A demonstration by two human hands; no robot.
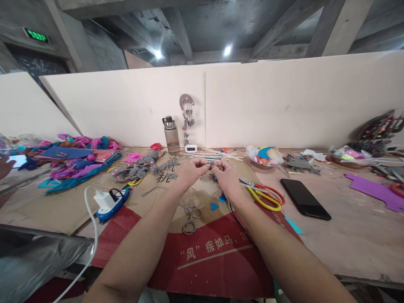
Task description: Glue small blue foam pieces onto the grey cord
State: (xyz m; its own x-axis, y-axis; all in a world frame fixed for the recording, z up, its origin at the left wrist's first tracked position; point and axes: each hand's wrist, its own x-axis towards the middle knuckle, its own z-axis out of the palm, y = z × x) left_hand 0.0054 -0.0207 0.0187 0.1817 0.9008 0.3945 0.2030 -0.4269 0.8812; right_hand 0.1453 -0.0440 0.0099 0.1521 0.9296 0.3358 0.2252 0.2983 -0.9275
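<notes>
yellow-and-red scissors (263, 194), black phone (305, 198)

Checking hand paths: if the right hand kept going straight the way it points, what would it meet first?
The right hand points inward at the left hand; both pinch one small grey piece, so it meets that first.

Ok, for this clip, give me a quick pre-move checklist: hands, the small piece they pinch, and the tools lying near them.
1. Both hands on the small grey piece: ok, left hand and right hand pinch it together.
2. Piece lifted off the cardboard sheet: cannot tell.
3. Yellow-and-red scissors out of the hands: ok, lying right of the right hand.
4. Black phone apart from the scissors: ok.
5. Water bottle upright: ok.
</notes>
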